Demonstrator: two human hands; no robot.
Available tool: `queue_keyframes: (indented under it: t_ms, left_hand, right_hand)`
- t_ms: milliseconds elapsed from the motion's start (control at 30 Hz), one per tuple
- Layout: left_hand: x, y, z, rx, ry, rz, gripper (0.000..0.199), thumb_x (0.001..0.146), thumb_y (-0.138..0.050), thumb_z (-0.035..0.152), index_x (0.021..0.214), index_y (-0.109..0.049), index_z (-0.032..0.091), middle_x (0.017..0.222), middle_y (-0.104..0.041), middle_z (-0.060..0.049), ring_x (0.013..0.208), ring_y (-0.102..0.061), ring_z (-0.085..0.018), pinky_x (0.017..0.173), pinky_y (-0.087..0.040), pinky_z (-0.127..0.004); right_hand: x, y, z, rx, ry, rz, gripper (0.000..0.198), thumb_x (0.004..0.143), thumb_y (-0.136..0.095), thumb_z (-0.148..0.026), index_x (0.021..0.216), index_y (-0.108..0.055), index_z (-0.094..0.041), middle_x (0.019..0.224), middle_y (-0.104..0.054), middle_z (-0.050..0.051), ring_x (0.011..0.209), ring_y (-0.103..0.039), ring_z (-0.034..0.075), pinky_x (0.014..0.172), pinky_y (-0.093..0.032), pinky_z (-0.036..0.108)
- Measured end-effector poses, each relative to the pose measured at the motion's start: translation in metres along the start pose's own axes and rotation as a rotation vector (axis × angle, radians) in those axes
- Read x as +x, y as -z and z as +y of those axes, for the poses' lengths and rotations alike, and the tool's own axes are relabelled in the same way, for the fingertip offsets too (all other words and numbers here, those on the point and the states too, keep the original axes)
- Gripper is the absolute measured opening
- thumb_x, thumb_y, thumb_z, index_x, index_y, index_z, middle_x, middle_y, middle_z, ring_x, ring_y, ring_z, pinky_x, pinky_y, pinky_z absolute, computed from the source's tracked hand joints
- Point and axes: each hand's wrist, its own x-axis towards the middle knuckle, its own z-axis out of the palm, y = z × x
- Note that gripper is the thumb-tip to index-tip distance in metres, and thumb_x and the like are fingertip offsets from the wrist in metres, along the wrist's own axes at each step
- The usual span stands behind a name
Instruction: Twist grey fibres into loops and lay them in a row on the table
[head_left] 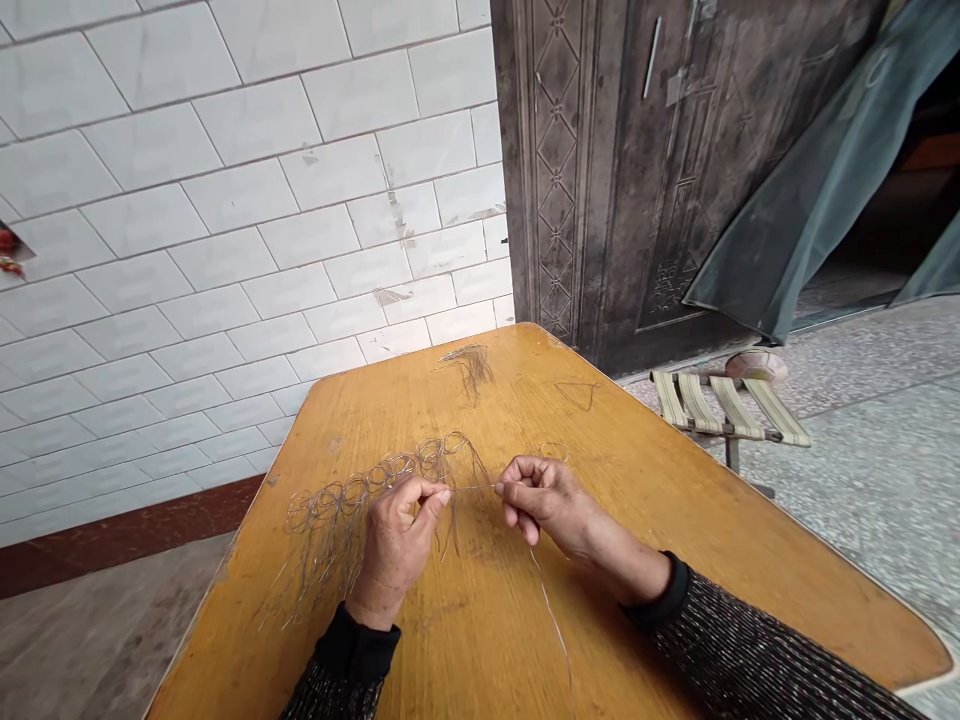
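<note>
My left hand (pixel 401 535) pinches one end of a thin wire (pixel 474 488) between thumb and forefinger. My right hand (pixel 547 500) pinches the same wire a short way to the right, so a short span runs nearly straight between them. Below my right hand the wire's long tail (pixel 553 622) hangs down toward the near side of the table. Behind and beside my left hand lies a row of looped wire pieces (pixel 341 500), their loose ends pointing toward me. A small bundle of bent wires (pixel 469 365) lies farther back.
The wooden table (pixel 645 500) stretches to a white tiled wall (pixel 247 200). A triangular bent wire (pixel 577 395) and a faint wire loop (pixel 555 450) lie on it. To the right are a folding stool (pixel 731 405), a dark door (pixel 652 200) and a green curtain (pixel 825 180).
</note>
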Motion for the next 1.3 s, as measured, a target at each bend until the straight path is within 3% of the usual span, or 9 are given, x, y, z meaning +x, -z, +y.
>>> queue_keyframes:
  t_ms: [467,633,700,833,933,1100,1300]
  left_hand:
    - [0.007,0.011,-0.012,-0.230,0.202,0.007,0.016,0.074,-0.057,0.029,0.064,-0.060,0.016,0.061,-0.062,0.000,0.058,-0.055,-0.013,0.055,-0.041,-0.022]
    - [0.007,0.010,-0.026,-0.389,0.370,0.132,0.021,0.076,-0.057,0.036,0.070,-0.057,0.015,0.059,-0.052,0.003,0.055,-0.047,-0.010,0.052,-0.036,-0.020]
    - [0.005,0.004,-0.020,-0.455,0.432,0.025,0.023,0.076,-0.057,0.038,0.071,-0.057,0.015,0.058,-0.051,0.004,0.053,-0.045,-0.009,0.050,-0.034,-0.019]
    - [-0.006,-0.014,0.013,-0.654,0.549,-0.374,0.025,0.077,-0.054,0.039,0.081,-0.058,0.014,0.071,-0.060,-0.002,0.051,-0.046,-0.008,0.044,-0.031,-0.018]
    - [-0.015,-0.025,0.031,-0.772,0.631,-0.500,0.022,0.072,-0.060,0.034,0.082,-0.057,0.015,0.076,-0.063,-0.003,0.048,-0.044,-0.006,0.042,-0.029,-0.017]
    - [-0.021,-0.033,0.036,-0.941,0.654,-0.529,0.022,0.070,-0.063,0.035,0.073,-0.055,0.014,0.066,-0.058,-0.001,0.049,-0.047,-0.006,0.045,-0.032,-0.018]
    - [-0.023,-0.035,0.037,-0.946,0.685,-0.530,0.022,0.069,-0.064,0.034,0.071,-0.055,0.014,0.063,-0.058,-0.001,0.045,-0.044,-0.005,0.042,-0.030,-0.018]
  right_hand:
    - [0.002,0.006,-0.002,0.045,-0.015,0.030,0.024,0.060,-0.066,-0.032,0.055,-0.047,-0.017,0.040,-0.056,-0.004,0.025,-0.040,0.003,0.028,-0.027,0.014]
    - [0.005,0.010,-0.004,0.085,0.019,0.069,0.025,0.062,-0.066,-0.032,0.055,-0.049,-0.016,0.041,-0.057,-0.003,0.025,-0.042,0.003,0.028,-0.028,0.015]
    - [0.006,0.010,-0.004,0.102,0.015,0.076,0.026,0.062,-0.066,-0.033,0.054,-0.049,-0.016,0.041,-0.058,-0.003,0.025,-0.043,0.004,0.027,-0.028,0.015]
    - [0.005,0.006,-0.006,0.155,0.009,0.087,0.028,0.060,-0.069,-0.036,0.056,-0.050,-0.015,0.044,-0.059,-0.002,0.027,-0.046,0.004,0.028,-0.032,0.014]
    - [0.004,0.003,-0.006,0.195,0.024,0.070,0.030,0.060,-0.070,-0.038,0.058,-0.051,-0.014,0.047,-0.061,-0.002,0.030,-0.048,0.004,0.031,-0.036,0.014]
    - [0.003,0.002,-0.002,0.211,0.017,0.040,0.030,0.061,-0.070,-0.039,0.061,-0.053,-0.014,0.051,-0.063,-0.001,0.032,-0.050,0.005,0.034,-0.040,0.016]
    - [0.003,-0.001,-0.001,0.162,0.024,0.051,0.033,0.060,-0.071,-0.041,0.062,-0.052,-0.014,0.053,-0.062,-0.001,0.034,-0.050,0.005,0.033,-0.038,0.015]
